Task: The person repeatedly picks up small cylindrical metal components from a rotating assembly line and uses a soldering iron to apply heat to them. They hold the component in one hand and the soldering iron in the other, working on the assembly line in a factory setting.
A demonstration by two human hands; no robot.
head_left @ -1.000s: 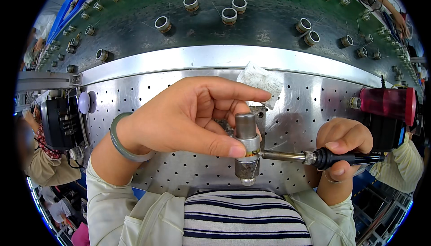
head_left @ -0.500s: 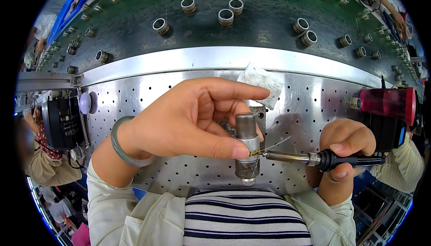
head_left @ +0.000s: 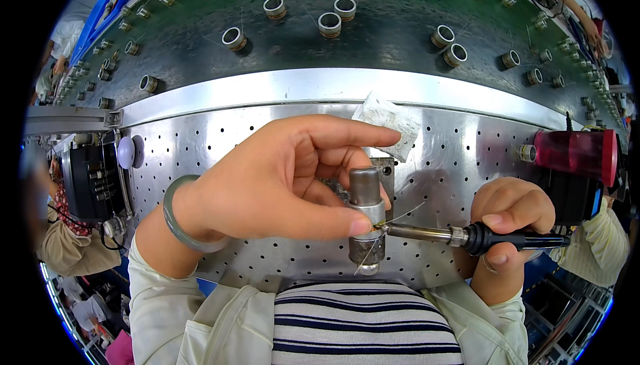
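Note:
My left hand [head_left: 287,178] pinches a silvery metal ring [head_left: 365,213] between thumb and fingers, its index finger stretched out above. The ring sits around an upright-looking steel post [head_left: 367,188] with a darker lower part and a rounded end. Thin wires stick out from the ring, one towards the right and one downwards. Closed around the black handle of a soldering iron [head_left: 427,232] is my right hand [head_left: 513,215]. The iron's tip meets the ring's right side beside my left thumb; whether it touches metal or wire is too small to tell.
Beyond a metal rail [head_left: 333,85], a dark green conveyor belt [head_left: 287,52] carries several wired rings. A crumpled white cloth [head_left: 390,122] lies on the perforated metal worktop [head_left: 180,138]. A red cylinder [head_left: 573,155] stands right, a black device [head_left: 93,182] left. Other people sit at both sides.
The rings on the belt have shifted slightly left. My right hand and the soldering iron have moved a little left, the tip closer in on the ring. The wires have swung slightly.

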